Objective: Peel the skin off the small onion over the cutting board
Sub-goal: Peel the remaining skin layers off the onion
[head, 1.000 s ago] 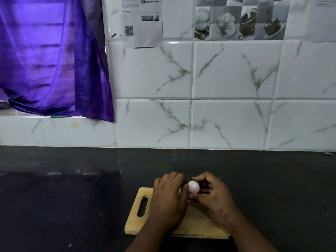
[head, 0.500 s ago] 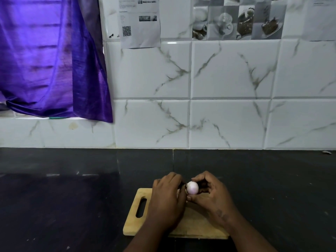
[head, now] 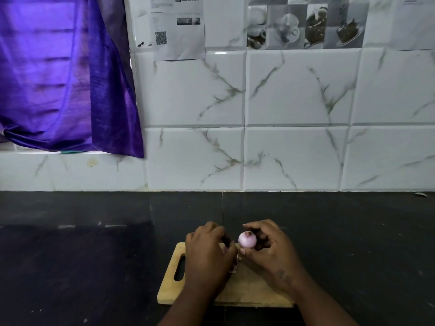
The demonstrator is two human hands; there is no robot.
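Observation:
A small pale pink onion (head: pixel 247 240), smooth and bare on the side facing me, sits between the fingertips of my right hand (head: pixel 270 252) above the far edge of the wooden cutting board (head: pixel 249 290). My left hand (head: pixel 208 252) is just left of the onion, a small gap apart, fingers curled around a scrap of brownish onion skin (head: pixel 235 267) that sticks out below it. The knuckles hide what else the left fingers pinch.
The board has a slot handle (head: pixel 180 267) on its left and lies on a dark countertop (head: pixel 94 255). A white marble-tiled wall (head: pixel 294 149) rises behind it, with a purple curtain (head: pixel 58 78) at upper left and paper sheets (head: pixel 179 27) stuck on the tiles.
My left hand has pulled away from the onion to the left, opening a gap, with a scrap of skin now showing under it. The onion has turned slightly in my right fingers.

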